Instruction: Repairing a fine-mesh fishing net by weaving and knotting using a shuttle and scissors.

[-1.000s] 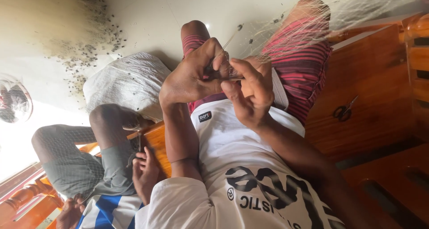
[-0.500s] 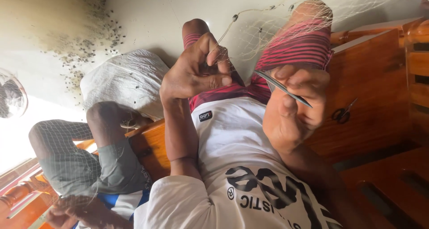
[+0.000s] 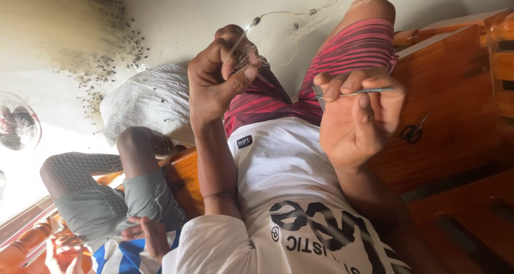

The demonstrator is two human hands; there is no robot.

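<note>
My left hand [image 3: 217,76] is closed in a fist, pinching fine white fishing net [image 3: 251,57] and its thin line above my lap. My right hand [image 3: 356,116] is held apart to the right, gripping a slim grey netting needle [image 3: 356,92] between thumb and fingers, its tip pointing left. The net line with small dark weights [image 3: 281,13] runs from my left hand up over my knee. I wear red striped shorts [image 3: 348,52] and a white printed shirt [image 3: 300,193].
Another person in grey shorts [image 3: 107,204] sits at my left, one hand [image 3: 147,234] resting low. A white net-covered sack [image 3: 147,100] lies behind. Small scissors [image 3: 412,130] rest on the wooden bench [image 3: 455,108]. A fan [image 3: 19,125] stands at far left.
My hands were together at the net; my right hand has drawn away to the right with the needle. My left hand stays pinching the net.
</note>
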